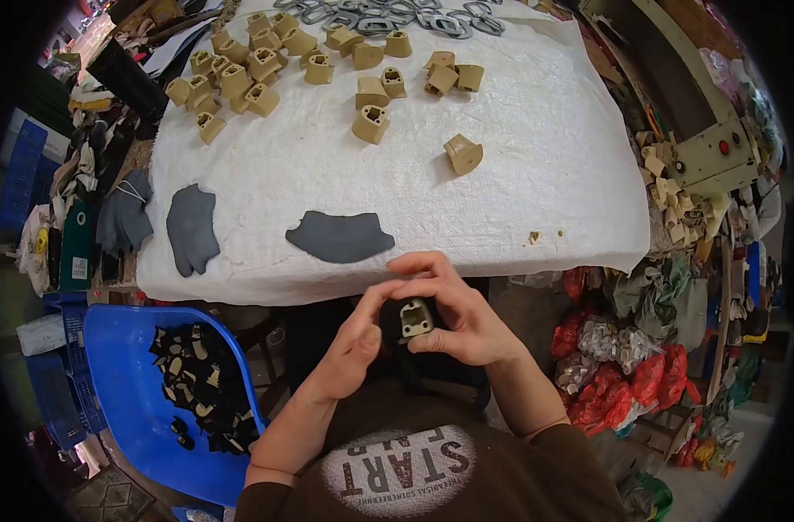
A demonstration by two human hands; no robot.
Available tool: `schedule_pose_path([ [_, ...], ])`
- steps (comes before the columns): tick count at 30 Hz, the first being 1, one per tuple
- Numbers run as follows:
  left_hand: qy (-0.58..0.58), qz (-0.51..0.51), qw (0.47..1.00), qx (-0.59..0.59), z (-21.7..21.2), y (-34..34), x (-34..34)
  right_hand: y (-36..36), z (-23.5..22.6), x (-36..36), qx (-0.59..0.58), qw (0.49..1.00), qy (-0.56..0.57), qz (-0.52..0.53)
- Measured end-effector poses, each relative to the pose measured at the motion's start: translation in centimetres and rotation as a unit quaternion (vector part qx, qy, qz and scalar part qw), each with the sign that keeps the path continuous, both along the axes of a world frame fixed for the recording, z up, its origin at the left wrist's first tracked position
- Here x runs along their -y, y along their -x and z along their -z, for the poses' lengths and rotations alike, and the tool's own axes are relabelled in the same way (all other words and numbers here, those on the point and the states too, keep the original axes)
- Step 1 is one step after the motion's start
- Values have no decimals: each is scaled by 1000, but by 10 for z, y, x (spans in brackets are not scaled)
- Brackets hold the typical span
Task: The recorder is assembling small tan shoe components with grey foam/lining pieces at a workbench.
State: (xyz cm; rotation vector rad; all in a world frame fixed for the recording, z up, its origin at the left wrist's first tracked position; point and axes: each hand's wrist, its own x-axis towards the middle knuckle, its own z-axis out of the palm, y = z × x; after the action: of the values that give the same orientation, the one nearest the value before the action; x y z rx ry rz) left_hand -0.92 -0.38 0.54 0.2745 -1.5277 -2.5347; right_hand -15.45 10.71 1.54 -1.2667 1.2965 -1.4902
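Observation:
Close to my body, just off the table's front edge, my right hand [468, 324] grips a shoe heel [416, 329]. Its hollow beige end faces up, and dark covering material wraps its sides. My left hand [353, 348] closes around the other side, its fingers meeting those of the right over the top. Part of the heel is hidden by both hands. A dark grey cut cover piece [341, 237] lies flat on the table just beyond my hands. Another grey piece [192, 230] rests farther left. One bare beige heel [463, 155] sits apart, ahead and to the right.
White woven sheeting [519, 200] covers the table. Many beige heels [236, 80] cluster at the far left, with grey ring-shaped pieces [397, 16] behind. A blue tub [110, 348] at lower left holds dark-covered heels. Red plastic bags [606, 396] lie to the right.

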Motion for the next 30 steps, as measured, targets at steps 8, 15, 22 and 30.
schedule_pose_path([
  [8,-206,-82,975,-21,-4,5,-10,-17,-5,5,-129,988,-32,84],
  [15,-122,-168,978,-10,4,5,-26,-36,12,8,75,996,2,52],
  [22,-241,-20,970,-22,-1,3,-18,-15,3,9,200,978,-49,44],
  [30,-136,51,989,-1,1,2,-16,4,6,22,237,965,-62,-98],
])
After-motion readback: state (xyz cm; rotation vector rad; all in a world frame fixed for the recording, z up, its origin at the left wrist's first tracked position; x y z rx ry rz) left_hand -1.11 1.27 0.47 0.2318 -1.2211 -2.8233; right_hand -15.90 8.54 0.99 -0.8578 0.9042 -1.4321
